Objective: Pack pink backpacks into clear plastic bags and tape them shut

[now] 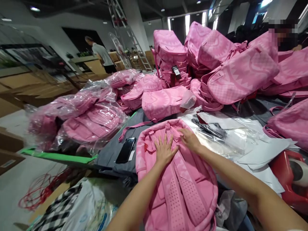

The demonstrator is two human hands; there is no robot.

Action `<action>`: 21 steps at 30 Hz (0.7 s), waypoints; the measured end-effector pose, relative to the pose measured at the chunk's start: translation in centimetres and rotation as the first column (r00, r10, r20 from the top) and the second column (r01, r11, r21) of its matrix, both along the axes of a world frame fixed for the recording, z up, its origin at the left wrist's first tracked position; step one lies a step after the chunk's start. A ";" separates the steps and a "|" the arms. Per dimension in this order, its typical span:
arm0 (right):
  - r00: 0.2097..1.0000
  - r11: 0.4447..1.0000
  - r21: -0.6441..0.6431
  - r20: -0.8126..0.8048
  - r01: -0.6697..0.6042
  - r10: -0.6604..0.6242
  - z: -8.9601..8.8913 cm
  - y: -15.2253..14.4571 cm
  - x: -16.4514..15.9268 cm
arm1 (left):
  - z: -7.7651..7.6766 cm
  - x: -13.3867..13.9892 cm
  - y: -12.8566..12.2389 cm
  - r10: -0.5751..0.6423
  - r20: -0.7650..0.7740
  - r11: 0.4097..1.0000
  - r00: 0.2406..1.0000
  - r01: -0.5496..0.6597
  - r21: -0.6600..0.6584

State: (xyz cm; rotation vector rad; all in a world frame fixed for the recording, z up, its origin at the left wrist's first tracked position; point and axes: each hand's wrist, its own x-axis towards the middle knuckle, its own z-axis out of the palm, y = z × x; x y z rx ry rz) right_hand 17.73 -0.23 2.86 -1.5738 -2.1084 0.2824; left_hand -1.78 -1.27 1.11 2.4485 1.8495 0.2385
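A pink backpack (199, 179) lies in front of me with its back panel and perforated shoulder straps facing up. My left hand (165, 150) rests flat on the upper part of the straps, fingers spread. At the backpack's upper right, my right hand (189, 138) has its fingers drawn together on the pink fabric beside the strap top. Exactly which bit of fabric it pinches is partly hidden. Left of the backpack lies a black smartphone (125, 150) on dark grey cloth.
Pink backpacks (166, 99) are piled behind; several in clear plastic bags (93, 122) lie left, by a green-taped edge (57, 154). White papers (262, 150) and a red tape dispenser (288, 179) are at right. A person (102, 54) stands far back; another is partly visible at far right.
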 end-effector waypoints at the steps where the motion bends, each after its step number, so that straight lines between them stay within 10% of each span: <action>1: 0.996 0.997 0.003 -0.034 0.082 -0.082 0.5 1.0 1.3 | -0.6 0.1 0.0 -0.001 0.001 1.000 1.000 0.001 -0.005; 11: 0.838 0.866 -0.143 -0.219 0.479 -0.499 -1.5 4.7 8.8 | -1.2 -0.1 -0.8 0.031 0.074 0.996 0.997 -0.036 0.076; 17: 0.653 0.722 -0.033 -0.399 0.691 -0.644 7.9 8.0 16.3 | -1.7 1.6 -0.3 0.046 0.136 0.990 0.990 -0.063 0.125; 21: 0.736 0.819 0.031 -0.460 0.573 -0.497 14.5 8.1 15.1 | -1.5 2.4 -0.3 0.027 0.300 0.983 0.954 -0.080 0.167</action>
